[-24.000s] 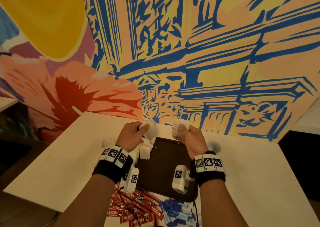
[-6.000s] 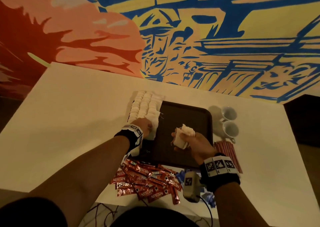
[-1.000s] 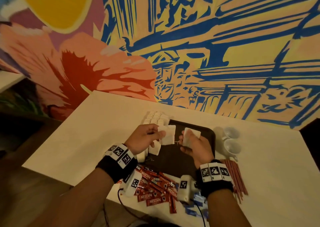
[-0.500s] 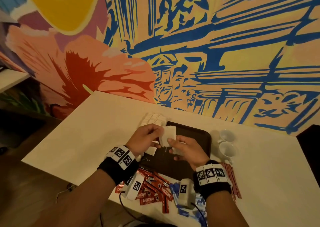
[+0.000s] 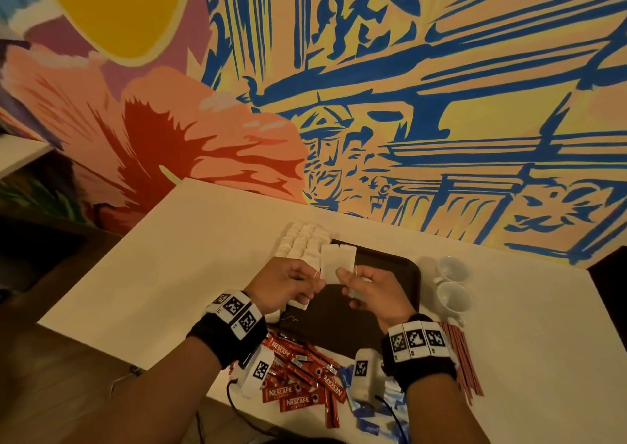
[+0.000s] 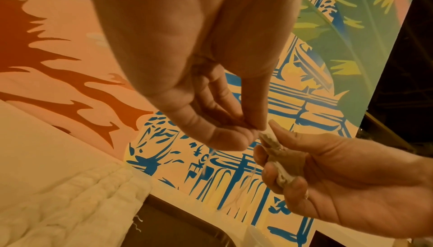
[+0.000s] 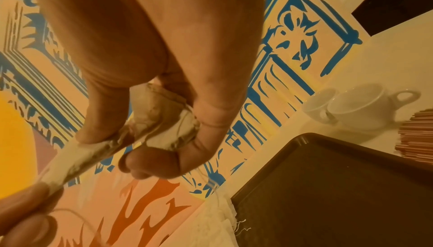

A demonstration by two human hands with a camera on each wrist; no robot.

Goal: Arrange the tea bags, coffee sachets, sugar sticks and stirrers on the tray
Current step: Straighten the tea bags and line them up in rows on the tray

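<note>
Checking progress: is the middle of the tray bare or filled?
Bare. The tray shows dark open surface; tea bags line only its left edge.

The tray (image 5: 390, 267) centre looks bare; tea bags (image 5: 302, 243) crowd its left edge, cups (image 5: 453, 282) stand right.

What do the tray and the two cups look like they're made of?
Tray: probably plastic, dark brown with a matte look, a moulded raised rim and rounded corners. Cups: likely glazed ceramic, white and smooth with a soft sheen; one shows a loop handle.
</note>
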